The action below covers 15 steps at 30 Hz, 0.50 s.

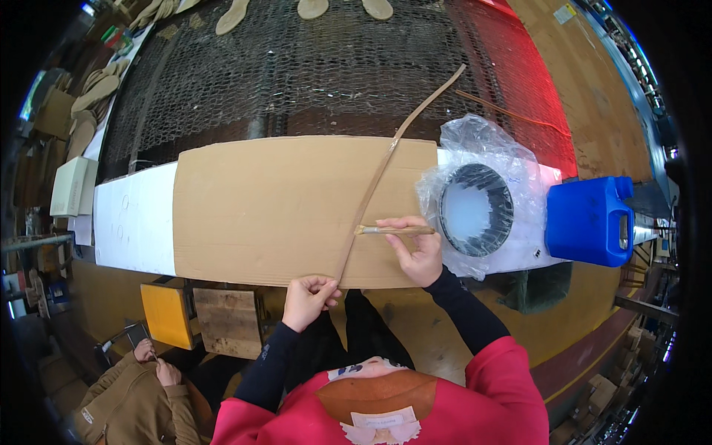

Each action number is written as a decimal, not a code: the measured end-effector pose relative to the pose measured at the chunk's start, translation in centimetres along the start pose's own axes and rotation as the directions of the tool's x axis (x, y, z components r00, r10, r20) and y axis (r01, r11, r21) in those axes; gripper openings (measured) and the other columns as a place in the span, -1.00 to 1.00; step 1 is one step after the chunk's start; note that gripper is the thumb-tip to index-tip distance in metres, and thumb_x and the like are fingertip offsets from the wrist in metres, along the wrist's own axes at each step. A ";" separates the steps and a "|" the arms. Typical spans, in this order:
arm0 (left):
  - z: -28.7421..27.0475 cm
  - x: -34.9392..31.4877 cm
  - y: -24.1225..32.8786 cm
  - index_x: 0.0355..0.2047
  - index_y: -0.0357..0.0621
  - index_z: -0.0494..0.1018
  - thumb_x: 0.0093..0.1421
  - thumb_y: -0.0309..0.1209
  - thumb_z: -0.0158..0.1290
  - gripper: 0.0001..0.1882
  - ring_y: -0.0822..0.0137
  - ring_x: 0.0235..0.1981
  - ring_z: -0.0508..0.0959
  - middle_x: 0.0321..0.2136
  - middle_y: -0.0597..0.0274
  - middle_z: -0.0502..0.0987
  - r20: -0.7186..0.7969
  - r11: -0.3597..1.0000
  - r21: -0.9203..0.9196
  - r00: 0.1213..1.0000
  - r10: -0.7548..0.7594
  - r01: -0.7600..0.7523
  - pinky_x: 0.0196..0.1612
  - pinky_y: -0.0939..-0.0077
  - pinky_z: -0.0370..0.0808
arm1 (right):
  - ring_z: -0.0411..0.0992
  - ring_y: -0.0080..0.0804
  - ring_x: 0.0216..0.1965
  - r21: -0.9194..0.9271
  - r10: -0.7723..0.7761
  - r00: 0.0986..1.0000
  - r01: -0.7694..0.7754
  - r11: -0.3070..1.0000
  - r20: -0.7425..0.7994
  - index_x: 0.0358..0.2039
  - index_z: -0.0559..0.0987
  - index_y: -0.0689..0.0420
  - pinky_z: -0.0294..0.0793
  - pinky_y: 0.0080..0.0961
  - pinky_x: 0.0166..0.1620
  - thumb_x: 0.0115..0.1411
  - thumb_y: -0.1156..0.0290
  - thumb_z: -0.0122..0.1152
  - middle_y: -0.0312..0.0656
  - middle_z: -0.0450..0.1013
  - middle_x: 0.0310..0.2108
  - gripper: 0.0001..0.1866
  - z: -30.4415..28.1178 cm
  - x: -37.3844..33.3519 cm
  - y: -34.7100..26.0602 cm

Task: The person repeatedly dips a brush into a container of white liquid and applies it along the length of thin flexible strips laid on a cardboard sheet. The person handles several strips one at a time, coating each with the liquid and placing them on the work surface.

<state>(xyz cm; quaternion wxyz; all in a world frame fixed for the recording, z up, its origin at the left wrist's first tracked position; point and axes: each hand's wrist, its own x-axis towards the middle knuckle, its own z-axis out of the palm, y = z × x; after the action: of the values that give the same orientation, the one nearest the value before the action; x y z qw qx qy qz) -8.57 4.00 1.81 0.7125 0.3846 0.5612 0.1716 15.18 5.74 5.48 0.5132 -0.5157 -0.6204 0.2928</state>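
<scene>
A long, narrow brown strip (380, 169) runs slantwise over a flat cardboard sheet (274, 200), its far end lying on a wire mesh surface. Its near end is pinched in my left hand (309, 302) at the sheet's front edge. My right hand (415, 252) grips a flat brush (400, 231) by its wooden handle, and the bristles touch or nearly touch the strip. Part of the strip looks shiny. To the right of my right hand stands a round dark container (478, 210) lined with clear plastic, with whitish liquid inside.
A blue jerrycan (589, 221) stands right of the container. Beyond the cardboard stretches the wire mesh (297, 74), with shoe-sole shapes (313, 7) at its far end. A white box (73, 187) is at the left. A seated person in brown (141, 400) is at lower left, beside stools (226, 321).
</scene>
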 end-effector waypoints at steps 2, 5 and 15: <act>0.0 0.0 -0.1 -0.34 -0.28 0.53 0.20 -0.38 0.06 -0.82 0.56 -0.61 0.52 -0.55 0.24 0.59 -0.004 1.000 -0.005 1.000 0.017 -0.017 -0.57 0.74 0.41 | 0.54 -0.26 -0.22 -0.078 -0.049 0.998 0.052 0.996 0.035 -0.25 0.41 0.21 0.50 -0.48 -0.17 0.04 0.67 0.18 -0.10 0.54 -0.26 -0.75 0.2 0.0 0.0; -0.1 -0.1 -0.2 -0.35 -0.28 0.52 0.21 -0.39 0.06 -0.82 0.54 -0.58 0.55 -0.52 0.21 0.60 0.002 1.000 -0.007 1.000 0.029 -0.029 -0.57 0.74 0.41 | 0.54 -0.23 -0.22 -0.167 -0.072 0.997 0.075 0.983 0.028 -0.25 0.41 0.20 0.51 -0.47 -0.18 0.05 0.67 0.17 -0.10 0.54 -0.26 -0.76 0.6 0.6 0.6; -0.4 0.0 0.1 -0.35 -0.27 0.52 0.20 -0.39 0.06 -0.83 0.53 -0.58 0.56 -0.50 0.21 0.60 0.008 0.999 -0.031 1.000 0.022 -0.022 -0.56 0.74 0.42 | 0.55 -0.24 -0.24 -0.141 -0.055 0.990 0.074 0.987 0.129 -0.24 0.42 0.22 0.51 -0.45 -0.18 0.04 0.66 0.18 -0.04 0.54 -0.26 -0.76 1.2 -1.1 -1.1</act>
<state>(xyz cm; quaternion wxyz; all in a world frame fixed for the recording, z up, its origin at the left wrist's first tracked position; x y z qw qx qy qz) -8.88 4.22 1.85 0.7188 0.3805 0.5512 0.1864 13.66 4.55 5.74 0.4436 -0.5121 -0.6874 0.2616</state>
